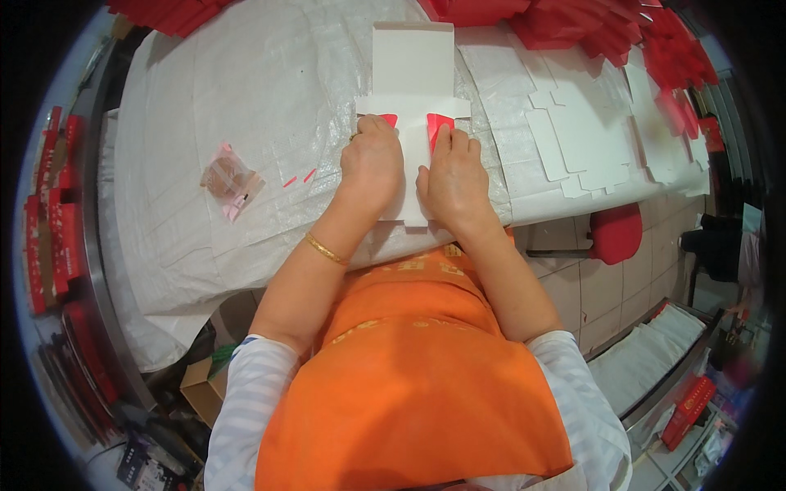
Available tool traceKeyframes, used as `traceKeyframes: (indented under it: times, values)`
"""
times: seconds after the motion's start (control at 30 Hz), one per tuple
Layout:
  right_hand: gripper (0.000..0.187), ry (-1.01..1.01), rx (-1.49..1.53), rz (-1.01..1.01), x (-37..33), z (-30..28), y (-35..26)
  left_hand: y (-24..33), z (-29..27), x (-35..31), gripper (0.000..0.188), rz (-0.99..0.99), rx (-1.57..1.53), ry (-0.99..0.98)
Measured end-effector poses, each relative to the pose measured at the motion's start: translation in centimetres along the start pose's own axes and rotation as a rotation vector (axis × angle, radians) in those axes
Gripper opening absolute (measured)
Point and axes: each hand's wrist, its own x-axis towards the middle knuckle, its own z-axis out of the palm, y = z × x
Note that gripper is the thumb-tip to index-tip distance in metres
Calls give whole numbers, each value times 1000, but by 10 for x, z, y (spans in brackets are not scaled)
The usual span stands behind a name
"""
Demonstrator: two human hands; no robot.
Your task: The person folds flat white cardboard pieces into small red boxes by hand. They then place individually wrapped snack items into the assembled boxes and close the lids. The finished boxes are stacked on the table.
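Observation:
An unfolded white carton [413, 61] lies lengthwise in front of me at the table's near edge, with its broad panel pointing away. Two red faces show at its sides, a red flap [440, 133] under my right fingers and a smaller bit of red by my left. My left hand [372, 164] is closed at the carton's left side, fingertips curled over the edge. On the opposite side my right hand [460, 176] bends its fingers over the red flap, thumb lying inward toward the white middle. Both hands partly hide the carton's side flaps.
A wrapped round brown item [227, 180] sits left on the white-covered table [180, 106], near two small red strips [300, 177]. Flat white carton blanks [581, 139] are stacked right. Red folded pieces [573, 24] pile up along the far edge. A red stool [616, 233] stands beyond the right edge.

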Motion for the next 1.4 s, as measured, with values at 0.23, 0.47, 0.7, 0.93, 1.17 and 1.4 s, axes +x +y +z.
traceKeyframes:
  times: [0.23, 0.47, 0.7, 0.93, 1.17, 1.4]
  values:
    - [62, 9, -70, -52, -5, 13, 0, 12, -4, -10, 37, -48, -168, -60]
    - [49, 18, -5, -83, -6, 12, 18, 1, -1, -13, 36, -21, -155, -24]
    - [74, 235, 261, 39, 48, -27, 68, -31, -22, -18, 36, 28, -183, 7]
    - [62, -162, 710, 111, 135, -11, 74, -23, -9, -24, 48, 392, 358, 347]
    - [23, -424, 823, -50, 117, -14, 60, -34, 1, -27, 50, 469, 262, 151]
    - [31, -413, 413, -658, 96, -33, 50, -43, 25, -29, 33, 74, -1280, -35]
